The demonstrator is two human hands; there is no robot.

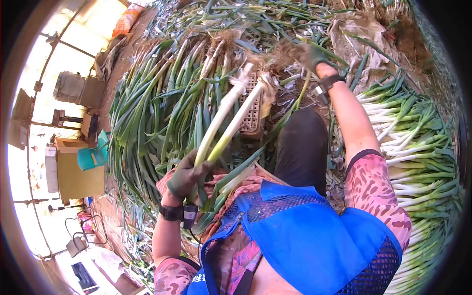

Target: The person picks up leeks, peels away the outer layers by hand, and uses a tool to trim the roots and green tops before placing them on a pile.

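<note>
My left hand [188, 178], in a dark green glove, is closed around two leeks [231, 137]. Their pale stalks slant up and away to the right, and their green leaves hang below the fist. The root ends [260, 69] point toward my right hand. My right hand [313, 56], also gloved, is stretched out beside a brown tangle of roots [287, 54]. Motion smears its fingers, so whether they grip anything does not show. Under the stalks is a tan plastic crate [251, 113].
Untrimmed leeks [152, 103] are heaped at left. Cleaned leeks with white stalks [408, 162] lie stacked along the right. Loose leaves [265, 19] litter the ground beyond. A teal plastic chair [93, 155] and a wooden cabinet [78, 169] stand at far left. My knee [302, 142] rises between the arms.
</note>
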